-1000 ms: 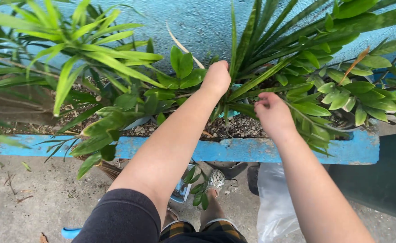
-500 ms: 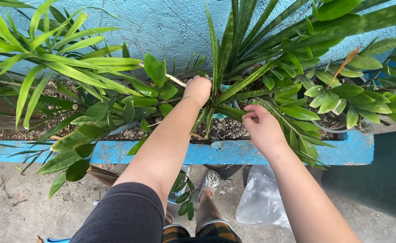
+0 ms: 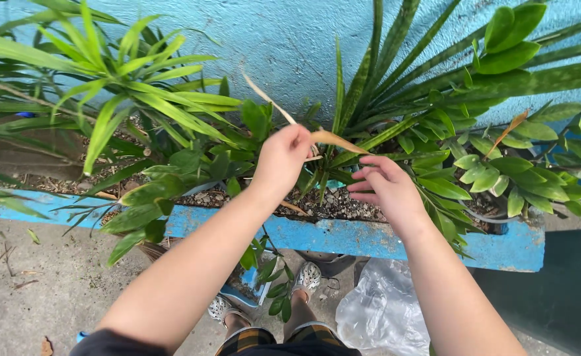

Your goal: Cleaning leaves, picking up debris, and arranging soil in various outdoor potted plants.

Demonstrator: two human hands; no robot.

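The left hand [image 3: 280,161] hides the bottom end of the dry leaf [image 3: 304,132] — how the fingers pinch it cannot be seen. Green leaves cover the base of the plants at 12 o'clock. The clear plastic bag [image 3: 379,313] is cut off at 6 o'clock, and the blue planter [image 3: 363,237] runs past the edge at 9 o'clock — its left end stays unseen.

planter box [image 3: 369,238] against wall [image 3: 290,46] | left hand [image 3: 280,161] with dry leaf [image 3: 333,140] above soil [image 3: 333,203] | right hand [image 3: 386,188] just right | plastic bag [image 3: 379,313] on ground below
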